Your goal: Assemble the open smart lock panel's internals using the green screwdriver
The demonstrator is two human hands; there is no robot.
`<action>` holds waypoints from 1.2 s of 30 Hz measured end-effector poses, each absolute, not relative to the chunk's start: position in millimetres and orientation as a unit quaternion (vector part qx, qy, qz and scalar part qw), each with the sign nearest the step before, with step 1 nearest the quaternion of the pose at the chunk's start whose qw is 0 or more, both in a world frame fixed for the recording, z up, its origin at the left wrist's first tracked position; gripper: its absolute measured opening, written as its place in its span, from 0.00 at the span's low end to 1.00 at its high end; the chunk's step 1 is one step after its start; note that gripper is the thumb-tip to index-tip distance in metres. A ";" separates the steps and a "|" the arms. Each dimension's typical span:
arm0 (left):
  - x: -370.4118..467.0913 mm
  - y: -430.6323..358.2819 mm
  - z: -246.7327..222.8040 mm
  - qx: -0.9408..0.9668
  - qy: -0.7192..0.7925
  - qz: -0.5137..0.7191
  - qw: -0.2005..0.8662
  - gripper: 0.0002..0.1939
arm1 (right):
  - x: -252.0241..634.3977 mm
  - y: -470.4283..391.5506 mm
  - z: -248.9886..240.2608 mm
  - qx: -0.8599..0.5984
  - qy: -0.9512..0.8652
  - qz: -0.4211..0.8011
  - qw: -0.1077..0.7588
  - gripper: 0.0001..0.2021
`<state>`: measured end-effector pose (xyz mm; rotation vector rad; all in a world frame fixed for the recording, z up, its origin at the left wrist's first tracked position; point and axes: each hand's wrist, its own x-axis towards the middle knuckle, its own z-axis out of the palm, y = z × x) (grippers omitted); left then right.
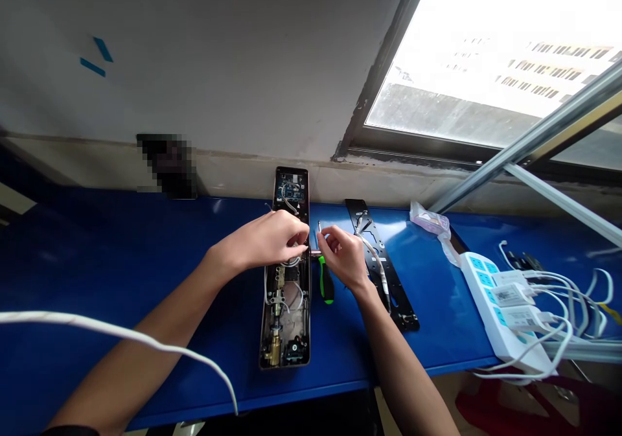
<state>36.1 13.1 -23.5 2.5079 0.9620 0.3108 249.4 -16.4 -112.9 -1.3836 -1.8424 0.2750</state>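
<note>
Open housing (286,367), centre of frame on the table (214,319). Risk: the slim metallic piece (319,227) could drop into the housing if the right fingertips slip; the left hand (272,236), above the internals, could snag wiring (286,196). Right hand (346,254): narrow grip, pinching the piece. Left grip: thumb and forefinger slightly parted over the housing; contents, if any, cannot be determined.

Window glare (490,54) burns white at your two o'clock; the wall (233,54) at eleven sits dim.
</note>
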 end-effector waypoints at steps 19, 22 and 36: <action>28.4 10.9 -20.3 0.902 0.334 0.064 0.264 0.10 | 248.2 -24.7 -111.3 -0.504 -0.753 0.086 0.414 0.13; 27.6 12.2 -21.7 0.902 0.335 0.057 0.266 0.09 | 249.2 -25.3 -109.6 -0.500 -0.754 0.079 0.419 0.12; 21.4 17.3 -22.5 0.902 0.344 0.053 0.256 0.08 | 248.5 -28.4 -107.7 -0.487 -0.769 0.069 0.409 0.10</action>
